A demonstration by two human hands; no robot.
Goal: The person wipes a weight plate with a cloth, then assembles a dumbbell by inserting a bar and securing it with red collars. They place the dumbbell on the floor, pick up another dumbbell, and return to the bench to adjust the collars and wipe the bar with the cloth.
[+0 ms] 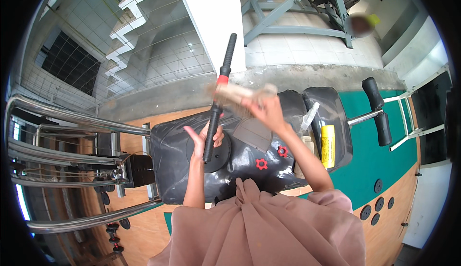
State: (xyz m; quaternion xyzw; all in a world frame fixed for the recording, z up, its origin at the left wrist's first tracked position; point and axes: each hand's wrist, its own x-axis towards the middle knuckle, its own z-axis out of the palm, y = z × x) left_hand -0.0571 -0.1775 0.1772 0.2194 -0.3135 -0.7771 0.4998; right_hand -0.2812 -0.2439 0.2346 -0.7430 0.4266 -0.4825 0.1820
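At the far left, curved chrome rails of a gym machine sweep across the view, with small black weight plates lying on the wooden floor beneath them. Just right of the rails stands a black padded bench, wrapped in glossy plastic film, which serves here as the table.

Above the bench, the left hand is closed around the lower end of a long black bar, thumb spread to the side and fingers curled on the grip. The bar stands nearly upright, leaning slightly to the right, with a red collar partway up and its ribbed top end reaching toward a white pillar. Under the hand, a round black disc lies on the bench.

To the right, the right hand clutches a pale beige cloth, blurred by motion, pressed against the bar just below the red collar. Below that hand, two red star-shaped knobs sit on the bench's film.

Further right, a yellow cylindrical can lies on a second black pad, beside a clear plastic bag. Beyond it, two black foam rollers stick out over green floor matting, and several small black discs rest near the mat's edge. A grey steel frame stands on the tiled floor at the top.
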